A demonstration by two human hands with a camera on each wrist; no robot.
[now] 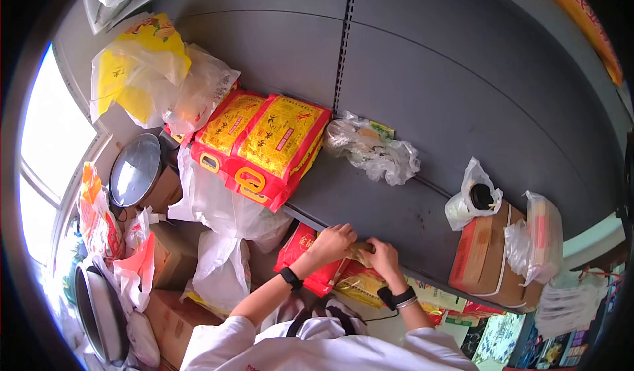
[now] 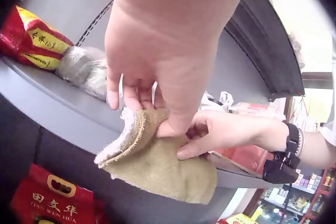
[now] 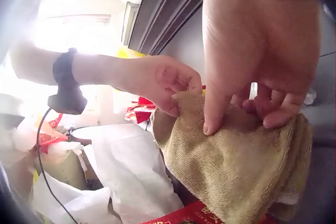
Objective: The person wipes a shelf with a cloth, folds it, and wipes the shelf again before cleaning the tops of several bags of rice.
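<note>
1. Here at the shelf (image 1: 409, 216), both hands are working close together at the front edge, and a brown cloth (image 2: 163, 174) is hanging between them, just outside that edge; whether it is touching the edge, I cannot tell.
2. The left hand (image 1: 333, 241) is pinching the cloth near its upper border, thumb pressing on one face, the other fingers bending behind it, with hardly any gap left.
3. The right hand (image 1: 384, 257) is gripping it just beside, thumb lying along the near face and fingers curling in at the top; it, too, is nearly closed, with cloth in its hold.
4. The cloth is sagging below the fingers in folds, and a pale, fuzzy layer is showing along one end in the left wrist view.
5. Over towards the left end of the shelf, red-and-yellow packs (image 1: 277, 136) are lying side by side, and a crumpled clear bag (image 1: 373, 151) is resting beside them near the back edge.
6. At the right end, a cardboard box (image 1: 485, 255) is standing, a white bag (image 1: 460, 211) holding a dark-lidded container perching on it.
7. Below the front edge, a red bag (image 2: 58, 198) is showing.
</note>
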